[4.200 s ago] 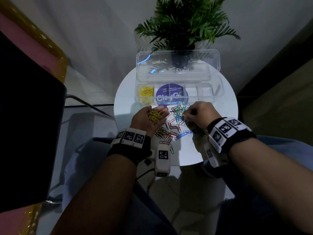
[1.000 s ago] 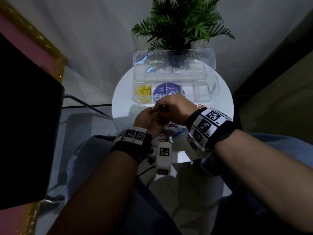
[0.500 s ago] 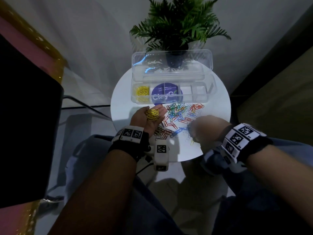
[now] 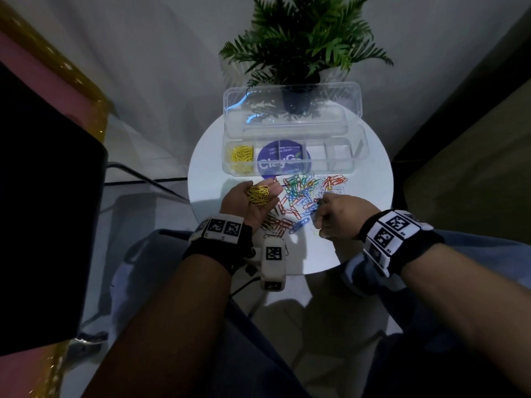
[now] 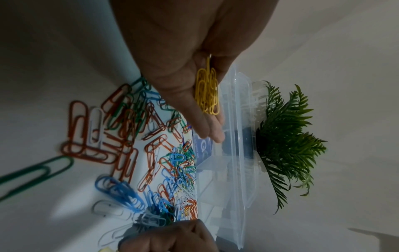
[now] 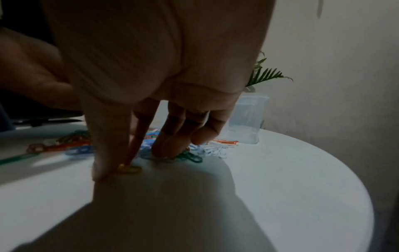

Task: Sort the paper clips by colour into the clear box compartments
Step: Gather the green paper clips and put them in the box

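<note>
The clear box (image 4: 359, 156) stands open at the back of the round white table (image 4: 367, 214); its leftmost compartment holds yellow clips (image 4: 241, 158). A mixed pile of clips (image 4: 301, 193) lies in front of it. My left hand (image 4: 244, 205) is palm up beside the pile, fingers nearly straight, carrying a bunch of yellow clips (image 5: 207, 90). My right hand (image 6: 121, 163) reaches down at the pile's near right edge, where thumb and forefinger pinch a single yellow clip (image 6: 129, 169) against the table.
A potted fern (image 4: 301, 44) stands behind the box lid. A round blue label (image 4: 283, 165) shows through the box's middle. A large black object (image 4: 43, 196) fills the left side. The table's near rim is close to my wrists.
One second ago my right hand was at the left palm. It swung back right to the pile's near edge and now pinches a yellow clip. The left hand stayed put.
</note>
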`<action>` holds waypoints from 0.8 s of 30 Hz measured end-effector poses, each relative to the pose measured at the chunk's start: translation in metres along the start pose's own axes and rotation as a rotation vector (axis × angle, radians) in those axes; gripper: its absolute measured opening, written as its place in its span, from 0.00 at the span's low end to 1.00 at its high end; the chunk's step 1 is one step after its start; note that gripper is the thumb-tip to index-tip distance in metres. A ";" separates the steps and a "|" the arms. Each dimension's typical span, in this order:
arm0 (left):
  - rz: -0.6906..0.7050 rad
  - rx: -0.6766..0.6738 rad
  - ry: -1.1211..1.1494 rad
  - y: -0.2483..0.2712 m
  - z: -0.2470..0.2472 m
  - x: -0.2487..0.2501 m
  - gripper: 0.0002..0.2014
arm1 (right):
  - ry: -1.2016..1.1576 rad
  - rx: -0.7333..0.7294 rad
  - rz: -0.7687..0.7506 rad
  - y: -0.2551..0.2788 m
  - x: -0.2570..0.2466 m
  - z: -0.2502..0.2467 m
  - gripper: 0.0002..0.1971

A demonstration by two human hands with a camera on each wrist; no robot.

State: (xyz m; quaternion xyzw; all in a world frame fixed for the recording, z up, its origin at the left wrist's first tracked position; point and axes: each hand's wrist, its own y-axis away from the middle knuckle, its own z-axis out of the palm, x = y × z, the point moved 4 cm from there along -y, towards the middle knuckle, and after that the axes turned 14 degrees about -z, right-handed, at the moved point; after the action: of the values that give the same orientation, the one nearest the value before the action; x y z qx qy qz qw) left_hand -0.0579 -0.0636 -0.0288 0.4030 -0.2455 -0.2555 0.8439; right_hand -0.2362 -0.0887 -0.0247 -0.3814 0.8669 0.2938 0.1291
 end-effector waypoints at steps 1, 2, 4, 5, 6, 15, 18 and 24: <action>-0.001 0.003 -0.002 0.000 0.000 0.000 0.22 | 0.003 0.007 0.009 -0.001 0.000 0.001 0.06; -0.001 0.004 -0.002 -0.001 0.000 0.000 0.22 | 0.011 0.013 0.019 -0.001 -0.001 0.002 0.06; 0.003 0.002 0.003 -0.001 0.000 0.000 0.21 | 0.044 0.006 0.017 -0.003 -0.003 0.003 0.06; 0.005 0.004 -0.001 -0.001 0.000 0.000 0.21 | 0.046 -0.003 0.010 -0.003 -0.004 0.004 0.06; 0.003 0.010 -0.007 -0.001 0.000 0.000 0.22 | 0.032 -0.016 0.007 -0.002 -0.005 0.004 0.06; -0.009 0.023 -0.029 -0.003 0.000 -0.002 0.21 | 0.036 0.184 -0.087 -0.001 -0.002 -0.001 0.12; -0.005 0.019 -0.040 -0.002 -0.001 -0.001 0.20 | 0.026 0.308 -0.060 -0.007 0.000 -0.015 0.12; 0.003 0.020 -0.049 -0.003 0.000 0.001 0.19 | 0.018 0.156 -0.101 -0.015 -0.009 -0.013 0.11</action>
State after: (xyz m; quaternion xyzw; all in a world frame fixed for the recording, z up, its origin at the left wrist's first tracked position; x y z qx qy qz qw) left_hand -0.0584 -0.0658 -0.0310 0.4045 -0.2693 -0.2614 0.8340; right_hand -0.2187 -0.0996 -0.0161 -0.4161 0.8679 0.2150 0.1654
